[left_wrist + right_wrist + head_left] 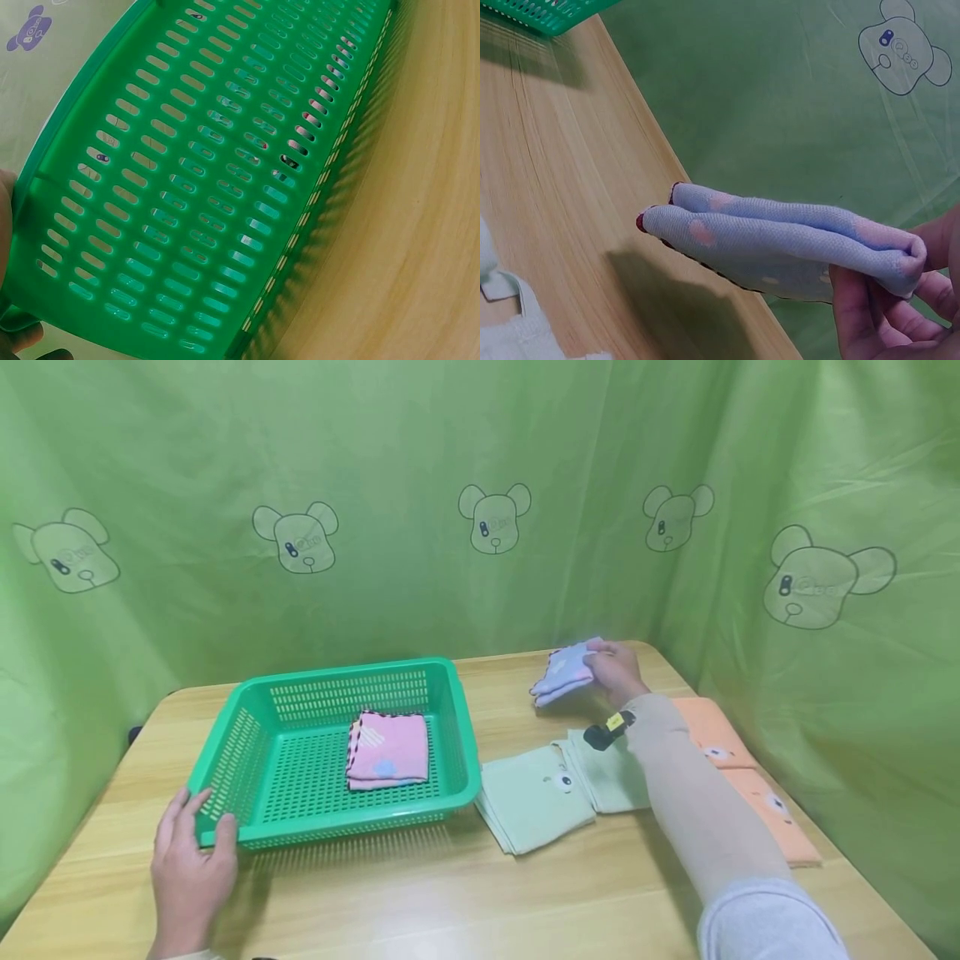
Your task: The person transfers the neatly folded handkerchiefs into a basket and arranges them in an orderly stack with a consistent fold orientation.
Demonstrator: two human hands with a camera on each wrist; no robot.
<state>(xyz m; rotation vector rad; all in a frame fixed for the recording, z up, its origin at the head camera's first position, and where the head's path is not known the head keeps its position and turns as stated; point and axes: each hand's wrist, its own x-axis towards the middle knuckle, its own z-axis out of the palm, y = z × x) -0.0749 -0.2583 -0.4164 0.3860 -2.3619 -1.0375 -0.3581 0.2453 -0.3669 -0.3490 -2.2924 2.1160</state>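
Observation:
My right hand (618, 673) pinches a folded blue towel (562, 672) by one end, above the far right part of the table. In the right wrist view the towel (772, 244) has pink spots and a dark stitched edge; its shadow falls on the wood below. My left hand (193, 870) grips the near left corner of a green plastic basket (360, 821), with the thumb over its near side. Inside the basket, towards its right, lies a folded pink towel (401, 743). The left wrist view shows mostly the basket's slotted side (172, 180).
Two folded pale green towels (525, 802) lie right of the basket, one partly behind my right forearm. Two orange towels (780, 818) lie along the table's right edge. Green curtains (405, 460) with bear-head outlines hang around the wooden table (420, 902).

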